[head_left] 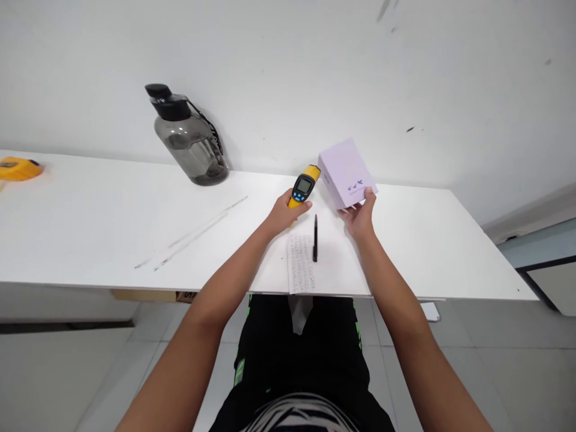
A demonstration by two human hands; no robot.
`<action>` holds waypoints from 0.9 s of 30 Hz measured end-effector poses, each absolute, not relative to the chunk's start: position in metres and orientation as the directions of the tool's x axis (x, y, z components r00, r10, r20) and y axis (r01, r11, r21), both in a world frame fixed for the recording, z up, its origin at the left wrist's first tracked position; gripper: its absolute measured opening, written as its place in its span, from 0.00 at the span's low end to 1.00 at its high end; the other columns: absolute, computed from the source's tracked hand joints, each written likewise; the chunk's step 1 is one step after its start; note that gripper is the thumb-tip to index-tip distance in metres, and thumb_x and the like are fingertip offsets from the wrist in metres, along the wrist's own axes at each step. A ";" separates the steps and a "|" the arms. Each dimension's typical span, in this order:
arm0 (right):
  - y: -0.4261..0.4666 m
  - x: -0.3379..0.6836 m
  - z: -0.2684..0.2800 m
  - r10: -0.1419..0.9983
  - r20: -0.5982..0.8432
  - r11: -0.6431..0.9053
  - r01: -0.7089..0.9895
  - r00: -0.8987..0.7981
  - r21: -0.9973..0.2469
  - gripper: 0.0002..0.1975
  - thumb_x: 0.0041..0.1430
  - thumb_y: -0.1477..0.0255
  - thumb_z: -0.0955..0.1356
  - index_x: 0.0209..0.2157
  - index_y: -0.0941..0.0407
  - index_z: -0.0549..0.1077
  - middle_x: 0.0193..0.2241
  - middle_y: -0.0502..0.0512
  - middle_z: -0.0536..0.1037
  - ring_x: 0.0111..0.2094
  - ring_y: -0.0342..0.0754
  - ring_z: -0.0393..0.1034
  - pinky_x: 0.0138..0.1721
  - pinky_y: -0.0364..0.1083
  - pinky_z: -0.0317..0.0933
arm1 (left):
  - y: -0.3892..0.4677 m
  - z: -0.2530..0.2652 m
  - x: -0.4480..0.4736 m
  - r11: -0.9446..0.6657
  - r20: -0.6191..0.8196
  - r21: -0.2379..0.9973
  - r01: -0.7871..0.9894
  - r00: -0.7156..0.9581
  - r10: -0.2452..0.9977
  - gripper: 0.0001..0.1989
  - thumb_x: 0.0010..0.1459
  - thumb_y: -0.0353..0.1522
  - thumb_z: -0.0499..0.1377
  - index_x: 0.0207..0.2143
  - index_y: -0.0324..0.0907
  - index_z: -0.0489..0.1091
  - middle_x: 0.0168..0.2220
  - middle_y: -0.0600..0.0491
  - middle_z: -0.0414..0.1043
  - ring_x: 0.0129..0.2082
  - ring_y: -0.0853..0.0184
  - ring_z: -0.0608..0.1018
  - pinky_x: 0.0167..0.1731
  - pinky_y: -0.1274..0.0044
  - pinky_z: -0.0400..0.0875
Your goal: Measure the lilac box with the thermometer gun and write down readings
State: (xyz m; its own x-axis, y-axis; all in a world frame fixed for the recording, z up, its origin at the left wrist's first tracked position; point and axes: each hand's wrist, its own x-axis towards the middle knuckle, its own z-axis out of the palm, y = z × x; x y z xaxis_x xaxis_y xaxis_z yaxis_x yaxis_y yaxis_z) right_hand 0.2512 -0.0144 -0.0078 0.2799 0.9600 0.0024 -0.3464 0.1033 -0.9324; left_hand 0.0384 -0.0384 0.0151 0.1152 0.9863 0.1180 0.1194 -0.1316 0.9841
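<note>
My left hand (287, 212) is wrapped round the handle of a yellow and black infrared thermometer (304, 185), whose small screen and blue buttons face up. Its front end points toward a lilac box (344, 171) with small purple bird marks. The box is tilted, and my right hand (360, 213) grips its lower front edge with the thumb on top and fingers beneath. Between my forearms a black pen (315, 239) lies on the table beside a sheet of paper with handwriting (300, 264). The writing is too small to read.
A large grey water bottle (191, 141) with a black cap stands at the back, near the wall. At the far left lies a blurred yellow and black object (20, 168). Dark scuff marks cross the white table (112, 222), whose front edge is close to my body.
</note>
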 end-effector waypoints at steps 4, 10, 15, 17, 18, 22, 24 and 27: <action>-0.029 0.238 0.000 0.997 -0.011 0.035 -0.610 0.072 -0.792 0.38 0.50 0.38 0.59 0.53 0.49 0.61 0.48 0.61 0.73 0.46 0.57 0.73 0.45 0.62 0.70 | -0.044 0.015 0.049 -0.044 0.085 0.986 -0.161 0.257 0.963 0.23 0.48 0.41 0.68 0.44 0.41 0.70 0.25 0.58 0.65 0.20 0.74 0.67 0.23 0.76 0.66; -0.041 0.229 0.006 0.998 -0.057 -0.047 -0.700 -0.009 -0.713 0.39 0.49 0.39 0.62 0.53 0.53 0.63 0.43 0.62 0.75 0.46 0.59 0.74 0.48 0.65 0.69 | -0.045 0.015 0.053 0.180 -0.042 0.921 -0.345 0.371 0.928 0.26 0.47 0.43 0.69 0.45 0.41 0.69 0.24 0.59 0.65 0.20 0.74 0.68 0.20 0.79 0.66; -0.041 0.227 0.005 1.000 0.002 0.013 -0.675 0.017 -0.738 0.35 0.52 0.42 0.61 0.54 0.50 0.63 0.48 0.58 0.75 0.46 0.55 0.74 0.47 0.61 0.72 | -0.040 0.014 0.046 0.284 -0.076 0.835 -0.472 0.412 0.908 0.21 0.50 0.44 0.66 0.43 0.42 0.70 0.24 0.60 0.64 0.20 0.75 0.68 0.21 0.80 0.66; -0.042 0.225 0.004 1.000 0.019 0.026 -0.655 0.018 -0.755 0.32 0.53 0.43 0.61 0.53 0.48 0.64 0.49 0.57 0.74 0.46 0.54 0.74 0.47 0.61 0.72 | -0.040 0.015 0.043 0.318 -0.079 0.798 -0.513 0.434 0.897 0.21 0.52 0.44 0.64 0.43 0.42 0.70 0.24 0.59 0.64 0.20 0.74 0.68 0.21 0.80 0.66; -0.043 0.224 0.003 1.000 0.024 0.030 -0.645 0.019 -0.763 0.32 0.54 0.43 0.61 0.53 0.48 0.64 0.49 0.57 0.73 0.46 0.54 0.74 0.47 0.61 0.72 | -0.040 0.017 0.042 0.333 -0.077 0.778 -0.533 0.446 0.892 0.21 0.52 0.44 0.63 0.44 0.42 0.71 0.24 0.59 0.64 0.21 0.74 0.68 0.21 0.79 0.66; -0.044 0.219 0.001 0.999 0.029 0.049 -0.632 0.041 -0.774 0.31 0.53 0.43 0.63 0.51 0.47 0.64 0.51 0.56 0.72 0.48 0.54 0.73 0.48 0.61 0.71 | -0.041 0.020 0.040 0.369 -0.083 0.728 -0.577 0.460 0.884 0.19 0.54 0.44 0.61 0.43 0.41 0.71 0.23 0.58 0.64 0.20 0.73 0.68 0.20 0.79 0.66; -0.045 0.217 0.001 0.999 0.024 0.048 -0.636 0.046 -0.770 0.31 0.52 0.43 0.64 0.51 0.47 0.64 0.50 0.56 0.72 0.49 0.54 0.72 0.49 0.60 0.71 | -0.041 0.021 0.040 0.378 -0.087 0.719 -0.583 0.464 0.882 0.18 0.55 0.44 0.61 0.43 0.41 0.71 0.22 0.58 0.64 0.20 0.73 0.69 0.20 0.78 0.66; -0.046 0.215 0.001 0.999 0.005 0.028 -0.632 0.038 -0.775 0.33 0.51 0.42 0.64 0.51 0.48 0.64 0.48 0.57 0.72 0.49 0.54 0.72 0.50 0.59 0.71 | -0.042 0.020 0.041 0.384 -0.068 0.699 -0.603 0.479 0.875 0.18 0.55 0.43 0.61 0.42 0.40 0.72 0.23 0.58 0.66 0.20 0.73 0.69 0.20 0.79 0.66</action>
State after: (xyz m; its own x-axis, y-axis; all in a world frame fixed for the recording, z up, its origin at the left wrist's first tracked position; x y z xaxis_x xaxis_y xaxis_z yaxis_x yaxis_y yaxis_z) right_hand 0.2152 -0.0458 0.0012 0.0380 0.9993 0.0045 -0.6317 0.0275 -0.7748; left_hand 0.0411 -0.0418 0.0202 0.4790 0.8752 -0.0675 -0.6031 0.3840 0.6991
